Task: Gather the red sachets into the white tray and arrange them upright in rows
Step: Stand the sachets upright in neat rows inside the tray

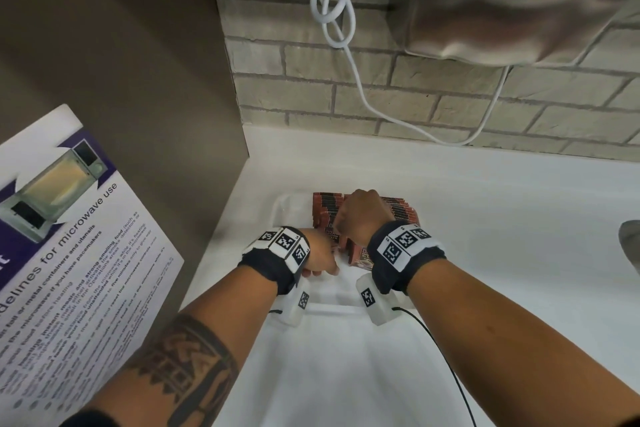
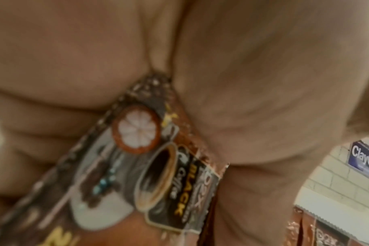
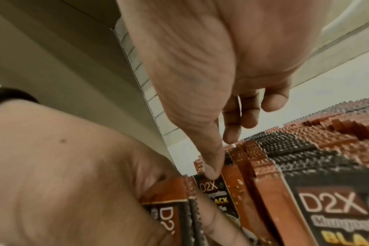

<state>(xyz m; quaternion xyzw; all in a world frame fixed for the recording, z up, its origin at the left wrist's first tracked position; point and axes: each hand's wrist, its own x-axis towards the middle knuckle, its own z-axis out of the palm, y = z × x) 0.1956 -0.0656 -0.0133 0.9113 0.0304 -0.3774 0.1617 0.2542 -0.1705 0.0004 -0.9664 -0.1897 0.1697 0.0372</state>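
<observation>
A white tray (image 1: 281,206) sits on the white counter against the left wall. Red D2X coffee sachets (image 1: 400,211) stand upright in rows along its far side, also close up in the right wrist view (image 3: 305,149). My right hand (image 1: 360,215) is over the rows; its thumb (image 3: 211,168) presses the front of one sachet while the fingers curl over the tops behind, pinching a few between them. My left hand (image 1: 320,258), at the tray's near left, grips a small bunch of sachets (image 2: 150,174) against the palm, their tops beside the row (image 3: 164,194).
A microwave-use poster (image 1: 69,253) hangs on the brown panel at left. A steel hand dryer (image 1: 519,3) and its looped white cable (image 1: 346,45) are on the brick wall behind. A metal object (image 1: 630,246) shows at the right edge.
</observation>
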